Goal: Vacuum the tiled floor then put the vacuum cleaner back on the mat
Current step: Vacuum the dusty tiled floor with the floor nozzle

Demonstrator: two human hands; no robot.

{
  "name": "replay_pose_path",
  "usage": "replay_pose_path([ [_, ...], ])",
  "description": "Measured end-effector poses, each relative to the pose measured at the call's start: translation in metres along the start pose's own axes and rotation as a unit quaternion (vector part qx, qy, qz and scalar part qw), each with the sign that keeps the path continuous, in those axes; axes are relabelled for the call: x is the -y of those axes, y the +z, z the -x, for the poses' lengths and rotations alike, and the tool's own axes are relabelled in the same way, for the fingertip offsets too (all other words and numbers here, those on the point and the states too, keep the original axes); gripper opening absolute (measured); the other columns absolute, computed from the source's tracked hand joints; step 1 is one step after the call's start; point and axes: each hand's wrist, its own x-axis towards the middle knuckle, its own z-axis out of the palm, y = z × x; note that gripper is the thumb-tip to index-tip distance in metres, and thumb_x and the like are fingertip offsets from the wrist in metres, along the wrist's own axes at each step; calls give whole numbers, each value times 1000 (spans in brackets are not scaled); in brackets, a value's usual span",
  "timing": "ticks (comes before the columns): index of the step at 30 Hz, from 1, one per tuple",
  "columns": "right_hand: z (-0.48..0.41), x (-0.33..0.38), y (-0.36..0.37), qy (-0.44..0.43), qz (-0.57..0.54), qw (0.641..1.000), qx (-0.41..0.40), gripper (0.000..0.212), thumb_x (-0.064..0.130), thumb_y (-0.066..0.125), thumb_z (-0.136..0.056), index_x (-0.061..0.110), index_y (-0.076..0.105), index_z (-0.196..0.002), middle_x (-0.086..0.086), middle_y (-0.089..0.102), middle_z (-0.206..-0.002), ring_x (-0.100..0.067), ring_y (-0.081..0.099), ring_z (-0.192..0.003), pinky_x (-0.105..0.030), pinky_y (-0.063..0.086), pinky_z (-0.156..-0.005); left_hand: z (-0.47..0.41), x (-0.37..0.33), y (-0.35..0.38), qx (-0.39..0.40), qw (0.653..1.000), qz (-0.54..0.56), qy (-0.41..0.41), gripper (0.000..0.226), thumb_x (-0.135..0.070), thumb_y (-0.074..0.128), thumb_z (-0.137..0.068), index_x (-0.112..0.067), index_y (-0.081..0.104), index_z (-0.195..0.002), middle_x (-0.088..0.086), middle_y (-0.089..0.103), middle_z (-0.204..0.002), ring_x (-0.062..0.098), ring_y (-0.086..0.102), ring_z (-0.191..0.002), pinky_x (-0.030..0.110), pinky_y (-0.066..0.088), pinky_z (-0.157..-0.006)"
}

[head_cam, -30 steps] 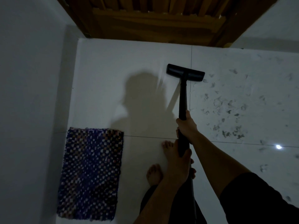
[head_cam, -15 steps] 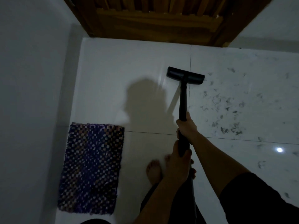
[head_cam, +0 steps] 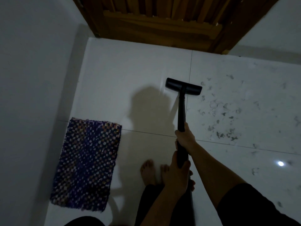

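Both hands grip one slim black tube, the wand of the vacuum cleaner point(head_cam: 181, 111), smooth and matte and round in section. The right hand point(head_cam: 185, 137) sits farther along it, its fingers curled tight around the tube with the knuckles on top; the left hand point(head_cam: 176, 173) clamps the same tube nearer the body, thumb wrapped over one side and the other fingers closed round the far side. Beyond the right fingers the wand runs straight out to a flat, wide, rectangular floor head point(head_cam: 183, 86) of dark plastic, set crosswise like the bar of a T and lying on the tiled floor point(head_cam: 130, 70) across a thin grout line. The tiles are large, pale, glossy squares; those to the left of the fingers look plain, while the tile to their right is scattered with small dark flecks and pale wisps point(head_cam: 224, 121), some just beside the head's right end, and it carries a small bright reflection point(head_cam: 280, 163). Well to the left of both hands lies the mat point(head_cam: 86, 163), a rectangle of coarse woven cloth in a purple-and-pale check with ragged edges, apart from the vacuum. Under the left fingers two bare feet point(head_cam: 148, 172) stand on the tile. Past the floor head stands a slatted wooden door point(head_cam: 162, 22).
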Motion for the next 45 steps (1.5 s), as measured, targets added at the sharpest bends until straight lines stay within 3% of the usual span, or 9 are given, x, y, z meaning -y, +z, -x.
replay_pose_path([
  [3,1,-10,-2,6,-9,1000,13,61,12,47,-95,28,23,-149,-11,53,-70,-19,50,-43,-17,39,-31,3,9,5,-3,1000,1,4,33,-18,41,-101,-22,38,-133,6,46,-68,7,43,-39,16,39,-36],
  [9,7,-30,1,13,-23,999,18,60,11,47,-95,26,24,-149,-11,51,-69,-19,48,-43,-15,37,-31,9,26,6,-14,1000,11,-14,45,-17,41,-101,-19,29,-144,7,45,-71,13,42,-49,17,40,-36],
  [19,35,-62,5,21,-41,999,14,61,12,47,-94,28,25,-148,-12,53,-71,-20,51,-46,-20,41,-34,49,51,-1,-9,998,-60,-4,38,-22,40,-101,-21,36,-138,5,50,-69,3,45,-30,13,40,-35],
  [25,52,-87,6,26,-48,999,-1,63,11,48,-94,25,23,-150,-13,53,-78,-20,50,-47,-16,38,-31,61,74,-3,-29,989,-141,40,42,-20,42,-100,-12,36,-140,-4,41,-71,-2,40,-47,5,38,-37],
  [29,62,-110,8,35,-48,998,-5,63,12,48,-95,26,22,-151,-17,55,-84,-20,50,-46,-15,38,-30,74,89,3,-3,992,-127,24,35,-16,36,-102,-16,37,-137,3,41,-68,-1,45,-25,7,35,-33],
  [37,77,-145,-6,41,-34,999,0,66,13,49,-95,29,20,-152,-17,57,-87,-20,50,-47,-17,39,-31,74,137,26,-15,999,-29,-7,39,-12,41,-101,-15,37,-139,8,47,-68,5,45,-32,16,38,-33],
  [41,94,-157,-23,25,-26,999,-8,65,12,49,-96,24,19,-153,-11,55,-79,-18,51,-50,-14,35,-29,85,152,41,-20,998,-56,15,42,-12,40,-101,-12,33,-142,3,48,-72,2,48,-42,9,36,-37],
  [45,104,-174,-36,26,-33,999,-14,68,13,48,-98,26,13,-155,-13,56,-86,-16,49,-53,-12,32,-27,90,169,53,6,999,-35,-4,41,-16,41,-101,-19,33,-141,6,48,-69,4,45,-32,16,38,-35],
])
